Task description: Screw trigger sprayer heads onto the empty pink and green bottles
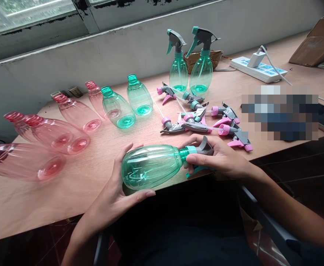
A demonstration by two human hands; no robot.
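Observation:
A clear green bottle (151, 166) lies on its side in the air at the table's front edge, its neck to the right. Around its base curls my left hand (120, 188), thumb below and fingers behind. My right hand (214, 157) grips the grey and teal spray head (203, 147) at the bottle's neck; thumb and fingers close round the teal collar. Beyond my right hand lie several loose spray heads (198, 125), pink-and-grey and teal-and-grey, with thin tubes. Two green bottles without heads (119, 109) stand behind the held bottle.
Several open pink bottles (59, 135) stand on the left of the wooden table (95, 192). Two green bottles with spray heads (201, 74) stand at the back, before a brown container (217, 59). A white power strip (259, 68) and a cardboard box (317, 40) are at the right.

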